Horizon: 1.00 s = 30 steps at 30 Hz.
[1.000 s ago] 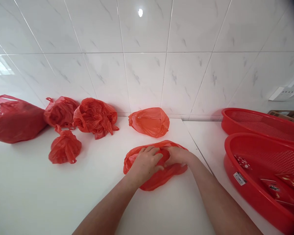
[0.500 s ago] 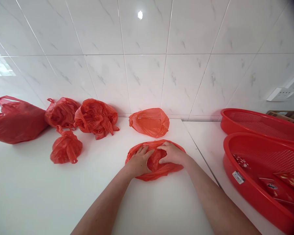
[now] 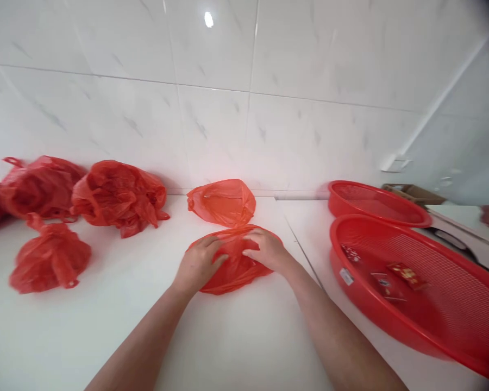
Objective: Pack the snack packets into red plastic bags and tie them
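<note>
A flattened red plastic bag (image 3: 232, 266) lies on the white counter (image 3: 106, 304) in front of me. My left hand (image 3: 198, 265) rests on its left part with fingers bent and pressed onto the plastic. On the bag's right part lies my right hand (image 3: 267, 250), fingers down on the plastic and close to the left hand's fingertips. Just behind it sits a second, puffed-up red bag (image 3: 222, 202) against the tiled wall.
Several crumpled red bags (image 3: 118, 196) lie at the back left, one smaller bag (image 3: 51, 262) nearer. Two red mesh baskets stand at the right: the near basket (image 3: 424, 293) holds small red packets (image 3: 405, 273), the far basket (image 3: 375, 202) sits behind it.
The view has swung to the right, so the bags shifted left in the picture. Both hands slid the flattened bag a little away from me, toward the puffed bag.
</note>
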{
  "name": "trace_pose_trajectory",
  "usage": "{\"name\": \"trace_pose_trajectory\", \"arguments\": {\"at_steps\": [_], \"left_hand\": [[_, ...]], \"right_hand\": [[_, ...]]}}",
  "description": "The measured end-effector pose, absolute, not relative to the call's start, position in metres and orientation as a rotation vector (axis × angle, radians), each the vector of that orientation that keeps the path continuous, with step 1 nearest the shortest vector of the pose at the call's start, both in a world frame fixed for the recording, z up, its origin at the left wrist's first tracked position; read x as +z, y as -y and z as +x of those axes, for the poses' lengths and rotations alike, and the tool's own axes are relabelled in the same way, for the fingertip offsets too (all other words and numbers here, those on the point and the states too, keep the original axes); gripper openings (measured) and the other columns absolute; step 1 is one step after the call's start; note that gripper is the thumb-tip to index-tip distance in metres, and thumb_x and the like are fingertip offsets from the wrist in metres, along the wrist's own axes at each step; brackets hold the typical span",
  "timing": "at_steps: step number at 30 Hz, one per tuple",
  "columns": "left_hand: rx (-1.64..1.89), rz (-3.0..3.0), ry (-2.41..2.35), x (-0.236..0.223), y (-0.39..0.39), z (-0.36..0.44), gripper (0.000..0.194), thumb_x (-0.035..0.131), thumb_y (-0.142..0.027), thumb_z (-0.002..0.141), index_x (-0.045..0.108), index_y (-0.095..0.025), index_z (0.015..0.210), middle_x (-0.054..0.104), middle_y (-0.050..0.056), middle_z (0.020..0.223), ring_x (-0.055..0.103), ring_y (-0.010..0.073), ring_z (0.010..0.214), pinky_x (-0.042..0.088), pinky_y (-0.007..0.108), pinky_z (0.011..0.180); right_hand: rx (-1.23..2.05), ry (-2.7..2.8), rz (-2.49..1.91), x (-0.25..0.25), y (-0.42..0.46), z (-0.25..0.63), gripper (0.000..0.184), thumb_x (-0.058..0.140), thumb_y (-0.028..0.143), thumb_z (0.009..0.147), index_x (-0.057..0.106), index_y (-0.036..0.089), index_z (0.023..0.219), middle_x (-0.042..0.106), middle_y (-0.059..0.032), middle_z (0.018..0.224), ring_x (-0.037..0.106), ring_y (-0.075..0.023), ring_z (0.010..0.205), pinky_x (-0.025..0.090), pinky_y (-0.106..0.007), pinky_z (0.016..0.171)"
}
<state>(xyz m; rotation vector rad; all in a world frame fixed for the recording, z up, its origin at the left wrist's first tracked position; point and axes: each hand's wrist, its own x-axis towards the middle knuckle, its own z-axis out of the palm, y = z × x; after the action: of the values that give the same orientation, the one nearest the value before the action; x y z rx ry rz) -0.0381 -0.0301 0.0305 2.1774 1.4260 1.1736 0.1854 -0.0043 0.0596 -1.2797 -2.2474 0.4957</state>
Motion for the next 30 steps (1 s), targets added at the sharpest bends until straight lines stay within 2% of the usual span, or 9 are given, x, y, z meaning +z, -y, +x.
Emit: {"name": "trace_pose_trajectory", "arguments": {"at_steps": [2,7,10,12,15,17,19,23,30], "left_hand": [[1.21,2.354,-1.54,0.032,0.028,-0.043,0.027,0.054,-0.035,0.082,0.065,-0.025,0.105,0.063,0.009,0.112,0.055,0.03,0.105,0.039,0.042,0.096],[1.278,2.446,-1.823,0.029,0.022,-0.055,0.025,0.046,-0.032,0.086,0.063,-0.022,0.102,0.063,0.007,0.107,0.055,0.0266,0.098,0.043,0.04,0.088],[1.267,2.404,-1.924,0.028,0.021,-0.058,0.024,0.045,-0.033,0.086,0.062,-0.022,0.099,0.064,0.006,0.106,0.055,0.0259,0.096,0.044,0.038,0.086],[1.249,2.384,-1.951,0.027,0.02,-0.059,0.024,0.045,-0.033,0.086,0.062,-0.021,0.098,0.064,0.006,0.106,0.055,0.0261,0.097,0.045,0.038,0.085],[1.234,2.331,-1.99,0.025,0.02,-0.06,0.023,0.045,-0.033,0.086,0.062,-0.022,0.097,0.063,0.005,0.108,0.055,0.0261,0.098,0.045,0.038,0.085],[1.234,2.28,-2.034,0.025,0.02,-0.06,0.023,0.045,-0.034,0.086,0.062,-0.022,0.097,0.064,0.004,0.108,0.054,0.0252,0.099,0.044,0.037,0.086],[1.246,2.24,-2.072,0.026,0.019,-0.061,0.023,0.044,-0.034,0.086,0.062,-0.023,0.096,0.064,0.004,0.107,0.054,0.0239,0.099,0.043,0.036,0.088],[1.285,2.191,-2.104,0.027,0.018,-0.062,0.024,0.045,-0.036,0.086,0.062,-0.023,0.096,0.064,0.002,0.106,0.055,0.0217,0.094,0.043,0.034,0.089],[1.256,2.141,-2.131,0.024,0.015,-0.065,0.022,0.047,-0.035,0.083,0.062,-0.024,0.094,0.064,0.001,0.103,0.057,0.0214,0.089,0.044,0.035,0.087]], "right_hand": [[0.304,2.196,-1.231,0.072,0.024,0.191,0.035,0.06,0.031,0.081,0.061,0.025,0.116,0.052,-0.0062,0.126,0.047,-0.0209,0.118,0.04,-0.038,0.1],[-0.089,2.008,-1.399,0.099,0.083,0.236,0.035,0.056,0.035,0.084,0.057,0.03,0.118,0.039,-0.0059,0.139,0.036,-0.025,0.129,0.037,-0.045,0.103],[-0.362,1.791,-1.637,0.105,0.112,0.284,0.038,0.054,0.04,0.084,0.057,0.027,0.12,0.041,-0.0087,0.139,0.036,-0.0295,0.129,0.035,-0.048,0.103],[-0.48,1.651,-1.873,0.104,0.13,0.316,0.044,0.052,0.046,0.083,0.056,0.023,0.121,0.046,-0.0118,0.135,0.041,-0.033,0.125,0.038,-0.049,0.099],[-0.303,1.694,-2.198,0.091,0.158,0.348,0.048,0.042,0.053,0.087,0.059,0.022,0.119,0.062,-0.0126,0.117,0.059,-0.0314,0.105,0.05,-0.042,0.078],[-0.192,1.799,-2.286,0.076,0.178,0.353,0.048,0.031,0.052,0.092,0.061,0.022,0.117,0.071,-0.0098,0.095,0.067,-0.0269,0.083,0.051,-0.036,0.064],[-0.268,1.897,-2.256,0.057,0.198,0.347,0.049,0.029,0.049,0.093,0.061,0.02,0.117,0.072,-0.0083,0.086,0.068,-0.0238,0.072,0.051,-0.033,0.057],[-0.494,2.063,-2.069,0.028,0.224,0.331,0.044,0.036,0.047,0.093,0.059,0.018,0.118,0.071,-0.0083,0.1,0.069,-0.0207,0.076,0.053,-0.029,0.059],[-0.465,2.078,-2.09,0.036,0.225,0.332,0.04,0.04,0.041,0.093,0.057,0.019,0.121,0.07,-0.0075,0.103,0.068,-0.0203,0.081,0.055,-0.03,0.064]]}}
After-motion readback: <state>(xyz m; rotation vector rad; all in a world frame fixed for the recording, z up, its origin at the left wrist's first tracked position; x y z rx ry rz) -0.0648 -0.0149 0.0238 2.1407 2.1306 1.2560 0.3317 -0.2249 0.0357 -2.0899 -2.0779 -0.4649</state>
